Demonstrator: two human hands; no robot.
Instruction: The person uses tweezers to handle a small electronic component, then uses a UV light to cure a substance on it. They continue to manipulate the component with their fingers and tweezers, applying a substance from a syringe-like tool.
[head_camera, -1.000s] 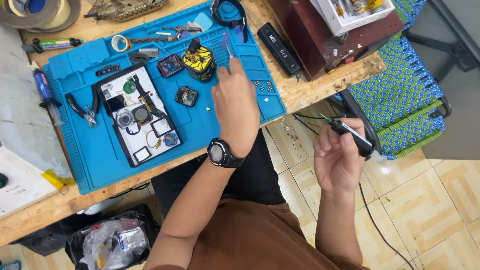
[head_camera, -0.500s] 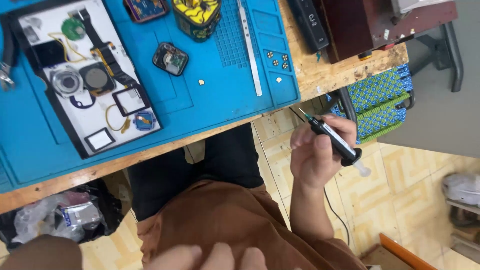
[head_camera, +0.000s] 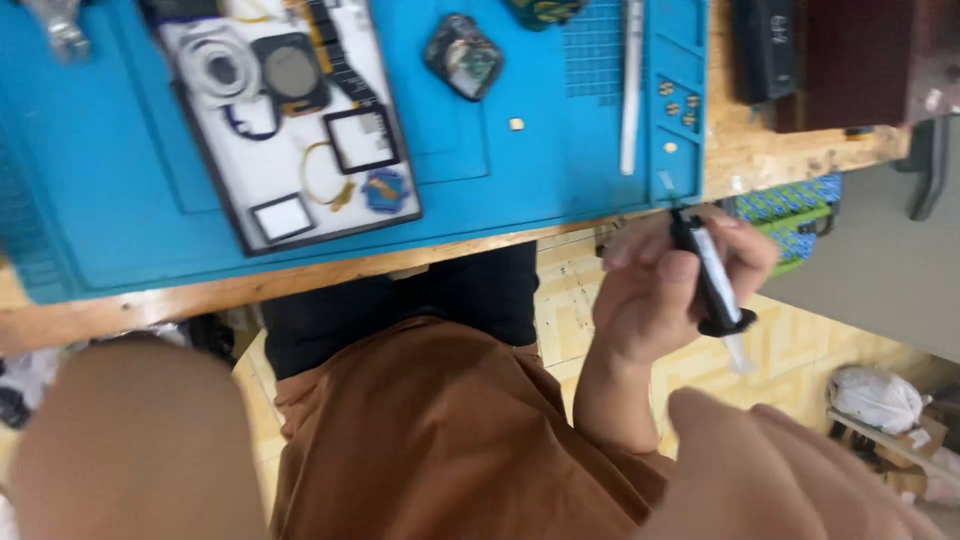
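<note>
Below counter (head_camera: 780, 150) edge, right hand (head_camera: 660, 290) fingers still gripping black syringe (head_camera: 712, 275), closer than before, left hand (head_camera: 790, 470) blurred, grip unclear, white tray (head_camera: 250, 170) holding watch parts (head_camera: 290, 70).

Tray (head_camera: 290, 215) on mat (head_camera: 100, 200), mat on bench (head_camera: 780, 155), syringe (head_camera: 712, 275) right, off the bench edge

A blue work mat (head_camera: 120, 200) lies on the wooden tabletop (head_camera: 770, 150), carrying a white parts tray (head_camera: 290, 130), a small opened watch case (head_camera: 463, 56) and a slim white tool (head_camera: 630, 85).
</note>
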